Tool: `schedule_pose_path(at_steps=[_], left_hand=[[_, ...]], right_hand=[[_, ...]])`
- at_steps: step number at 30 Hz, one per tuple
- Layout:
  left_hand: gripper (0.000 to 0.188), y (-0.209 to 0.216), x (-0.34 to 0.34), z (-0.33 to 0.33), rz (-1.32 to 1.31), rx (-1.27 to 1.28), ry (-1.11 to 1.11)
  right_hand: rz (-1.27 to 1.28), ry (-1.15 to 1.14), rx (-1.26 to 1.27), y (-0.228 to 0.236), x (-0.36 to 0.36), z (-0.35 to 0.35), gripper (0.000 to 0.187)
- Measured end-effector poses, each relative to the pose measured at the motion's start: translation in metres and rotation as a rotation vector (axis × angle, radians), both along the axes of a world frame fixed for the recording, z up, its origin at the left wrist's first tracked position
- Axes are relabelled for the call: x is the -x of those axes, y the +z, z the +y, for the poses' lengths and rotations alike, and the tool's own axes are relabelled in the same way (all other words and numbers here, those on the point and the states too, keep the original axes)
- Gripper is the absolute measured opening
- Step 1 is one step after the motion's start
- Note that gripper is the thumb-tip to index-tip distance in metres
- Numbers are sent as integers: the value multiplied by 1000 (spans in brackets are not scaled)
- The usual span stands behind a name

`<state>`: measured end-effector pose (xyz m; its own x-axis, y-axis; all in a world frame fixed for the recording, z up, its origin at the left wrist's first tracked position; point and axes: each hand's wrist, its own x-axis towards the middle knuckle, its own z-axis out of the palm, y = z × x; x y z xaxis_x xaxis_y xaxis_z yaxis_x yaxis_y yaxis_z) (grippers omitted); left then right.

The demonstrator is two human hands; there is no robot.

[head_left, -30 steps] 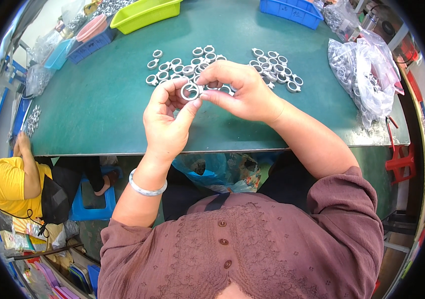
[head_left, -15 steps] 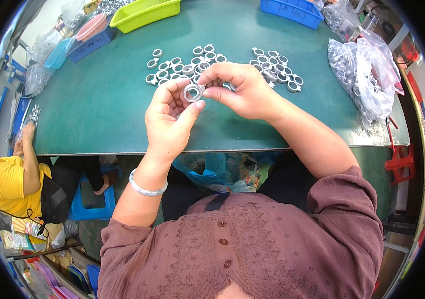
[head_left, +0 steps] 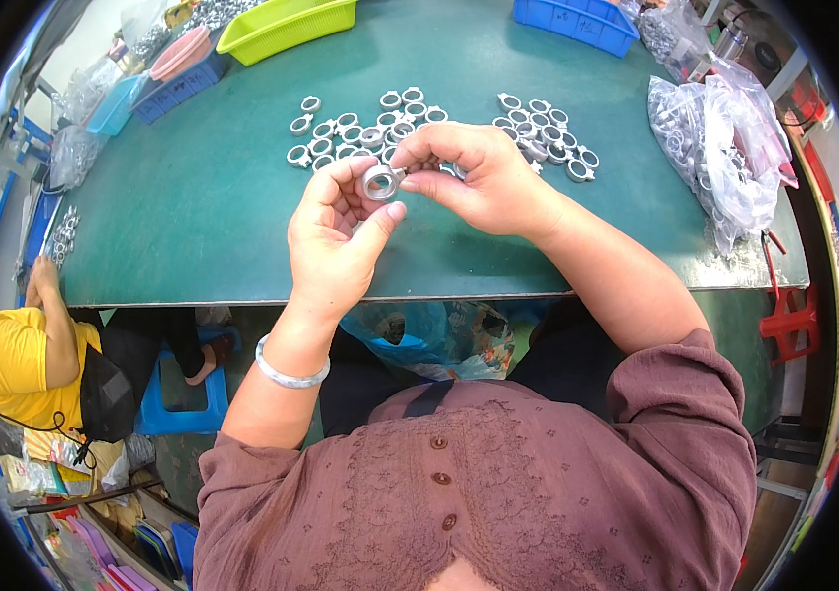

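A small grey metal ring (head_left: 369,183) is held up over the near part of the green table. My left hand (head_left: 334,241) grips it between thumb and fingers. From the other side, my right hand (head_left: 486,182) pinches the ring's right edge with thumb and forefinger; its other fingers are curled and partly hidden. Just beyond my hands lies a loose group of similar rings with small side lugs (head_left: 370,137). Another cluster of rings (head_left: 549,132) lies to the right, partly behind my right hand.
Along the far edge stand a yellow-green basket (head_left: 287,32) and a blue basket (head_left: 577,27). Clear plastic bags of parts (head_left: 725,148) rest at the right. To the left, a person in yellow (head_left: 16,364) works at the table's edge beside a blue stool (head_left: 183,404).
The ring has tilted between my fingers, showing more of its outer side. My hands stay nearly in place. The person at left has drawn their hand back a little from small parts.
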<state>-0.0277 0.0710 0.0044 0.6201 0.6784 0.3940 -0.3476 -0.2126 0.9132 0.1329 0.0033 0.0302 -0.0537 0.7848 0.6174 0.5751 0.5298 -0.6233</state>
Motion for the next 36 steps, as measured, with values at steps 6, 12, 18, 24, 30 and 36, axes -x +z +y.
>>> schedule_pose_path(at_steps=[6, 12, 18, 24, 30, 36], left_hand=[[36, 1, 1, -1, 0, 4, -2], [27, 2, 2, -4, 0, 33, -22], [24, 2, 3, -8, 5, 66, -32], [25, 3, 2, -10, 24, 53, -12], [26, 8, 4, -13, 76, 77, -10], [25, 14, 5, -16, 82, 140, -25]], right_hand=[[16, 14, 17, 1, 0, -1, 15], [247, 111, 190, -6, -5, 2, 16], [270, 160, 282, -1, -7, 2, 20], [325, 171, 343, -2, -9, 3, 21], [387, 221, 362, -2, -10, 3, 20], [438, 265, 429, -2, -12, 5, 18]])
